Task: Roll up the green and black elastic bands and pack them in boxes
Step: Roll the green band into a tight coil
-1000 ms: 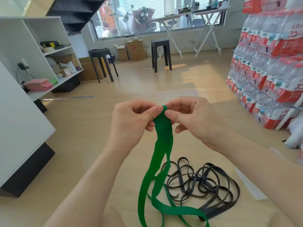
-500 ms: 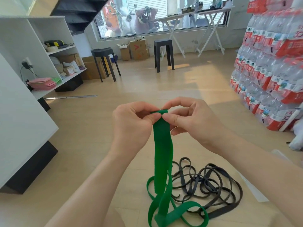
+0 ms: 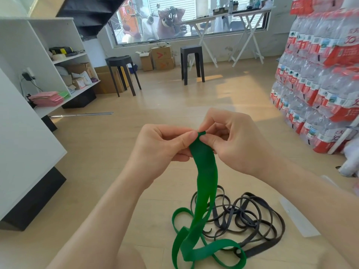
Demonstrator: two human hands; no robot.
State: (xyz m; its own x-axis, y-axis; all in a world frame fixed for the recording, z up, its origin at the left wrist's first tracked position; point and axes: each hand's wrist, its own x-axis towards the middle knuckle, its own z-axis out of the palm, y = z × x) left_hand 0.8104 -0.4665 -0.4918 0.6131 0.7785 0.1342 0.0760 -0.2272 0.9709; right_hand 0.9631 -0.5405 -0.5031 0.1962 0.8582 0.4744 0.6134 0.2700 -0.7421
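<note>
Green band (image 3: 206, 171) change: top end, flat and wide before, is now bunched into a small tip.
Left grip (image 3: 161, 150): thumb and forefinger pinch the band's top end.
Right grip (image 3: 237, 144): pinches the same end.
Band position: hangs to the floor (image 3: 116, 156), lower loops against the black bands (image 3: 256, 220).

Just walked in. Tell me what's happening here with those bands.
A person is working on the green band: the left hand and right hand both pinch its top end, which is folded over into a tiny first turn. The rest hangs down and lies in loose loops on the floor. The black bands lie in a tangled heap beside it, with no hand on them. Nothing is fully rolled or boxed yet.
</note>
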